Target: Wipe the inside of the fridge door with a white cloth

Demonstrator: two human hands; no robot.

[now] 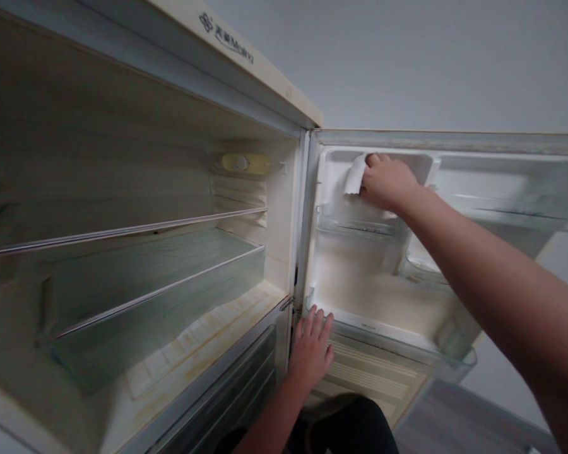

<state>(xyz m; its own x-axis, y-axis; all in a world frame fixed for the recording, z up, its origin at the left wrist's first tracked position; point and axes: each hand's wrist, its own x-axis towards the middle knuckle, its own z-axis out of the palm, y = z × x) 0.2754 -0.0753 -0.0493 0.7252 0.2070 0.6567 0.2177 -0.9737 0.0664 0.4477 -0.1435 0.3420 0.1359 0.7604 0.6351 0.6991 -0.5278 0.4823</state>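
right hand (387, 183) presses white cloth (355, 178) inside maling-branded fridge door (378, 296).

The refrigerator (284, 94) has a cream, yellowed outer case with a dark blue logo (227, 39) on its top edge. Its inside walls are off-white, with brownish-yellow stains on the floor panel (203, 337) at the front edge. The glass shelves (161, 252) look pale green and clear. The thermostat dial (243, 164) is yellow. The door liner (360, 284) is white, turning cream lower down. The cloth (355, 178) is white. The wall (430, 63) is light grey-blue, the floor (454, 422) grey.
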